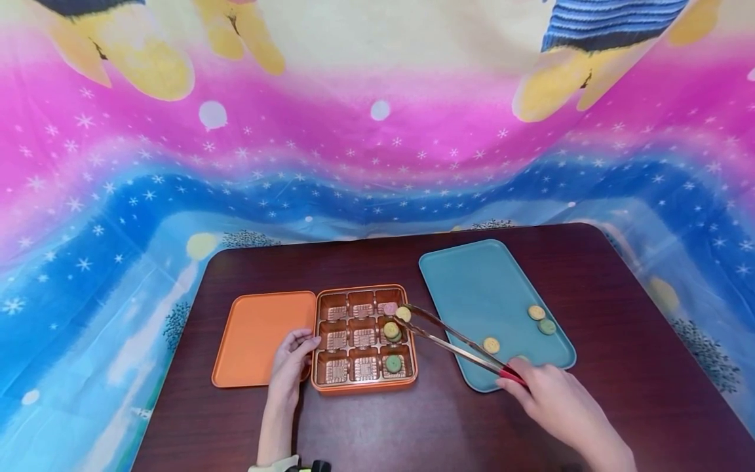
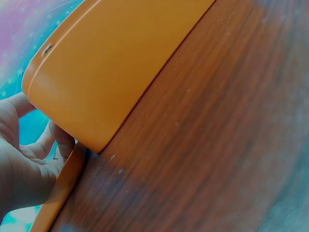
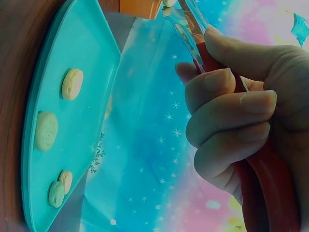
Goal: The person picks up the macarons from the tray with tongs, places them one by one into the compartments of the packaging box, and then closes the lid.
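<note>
My right hand [image 1: 557,400] grips red-handled metal tongs [image 1: 451,337]. Between their tips is a yellow macaron [image 1: 404,314], over the right edge of an orange box [image 1: 366,388] with a brown compartment insert. A pink macaron [image 1: 390,308] sits in the far right compartment. Below it, in the middle right one, a yellow macaron [image 1: 391,330] lies on a green one; another green macaron [image 1: 393,364] is in the near right compartment. My left hand [image 1: 289,364] holds the box's left side, fingertips at the rim; in the left wrist view its fingers [image 2: 63,137] bend against the wall.
An orange lid [image 1: 265,341] lies left of the box. The teal tray [image 1: 478,282] at right bears yellow macarons [image 1: 491,345] and green ones [image 1: 546,326]; the right hand partly hides one. A patterned cloth [image 1: 377,151] hangs behind the dark table [image 1: 366,432].
</note>
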The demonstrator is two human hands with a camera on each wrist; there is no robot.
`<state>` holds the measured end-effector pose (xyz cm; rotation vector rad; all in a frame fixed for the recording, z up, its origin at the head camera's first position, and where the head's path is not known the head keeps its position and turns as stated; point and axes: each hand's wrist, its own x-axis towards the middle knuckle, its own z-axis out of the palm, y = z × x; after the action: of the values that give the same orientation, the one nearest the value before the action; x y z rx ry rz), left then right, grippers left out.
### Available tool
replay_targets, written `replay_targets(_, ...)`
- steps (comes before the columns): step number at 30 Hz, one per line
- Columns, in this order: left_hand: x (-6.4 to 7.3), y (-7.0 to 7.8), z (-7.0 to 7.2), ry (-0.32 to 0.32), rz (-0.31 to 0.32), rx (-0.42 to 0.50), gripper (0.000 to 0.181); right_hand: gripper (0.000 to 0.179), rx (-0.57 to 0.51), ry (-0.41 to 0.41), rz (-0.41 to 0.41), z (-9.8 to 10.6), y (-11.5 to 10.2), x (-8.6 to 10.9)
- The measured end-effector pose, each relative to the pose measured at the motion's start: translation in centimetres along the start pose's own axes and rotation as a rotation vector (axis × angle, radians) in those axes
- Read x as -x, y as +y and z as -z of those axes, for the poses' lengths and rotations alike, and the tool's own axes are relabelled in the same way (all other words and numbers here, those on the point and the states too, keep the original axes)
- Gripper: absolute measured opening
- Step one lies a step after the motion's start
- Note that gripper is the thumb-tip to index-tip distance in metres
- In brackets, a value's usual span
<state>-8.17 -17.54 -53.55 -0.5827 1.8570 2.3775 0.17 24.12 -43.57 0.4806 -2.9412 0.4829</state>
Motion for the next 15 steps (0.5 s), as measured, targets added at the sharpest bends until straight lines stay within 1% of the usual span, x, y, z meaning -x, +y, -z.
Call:
replay_targets(9,0.0,0.1,-0.1,0.002,0.001,0.008,0.023,0.035,0.004,0.036,0.059,-0.6,-0.6,-0.5)
replay_targets(12,-0.1,0.0,-0.1,0.001,-0.006,0.003,0.023,0.035,0.014,0.025,0.057,-0.8,-0.9,-0.7)
replay_targets(15,0.1,0.0,-0.2,0.014,-0.014,-0.019,0.024,0.034,0.024,0.002,0.052,-0.9,-1.2,-0.8)
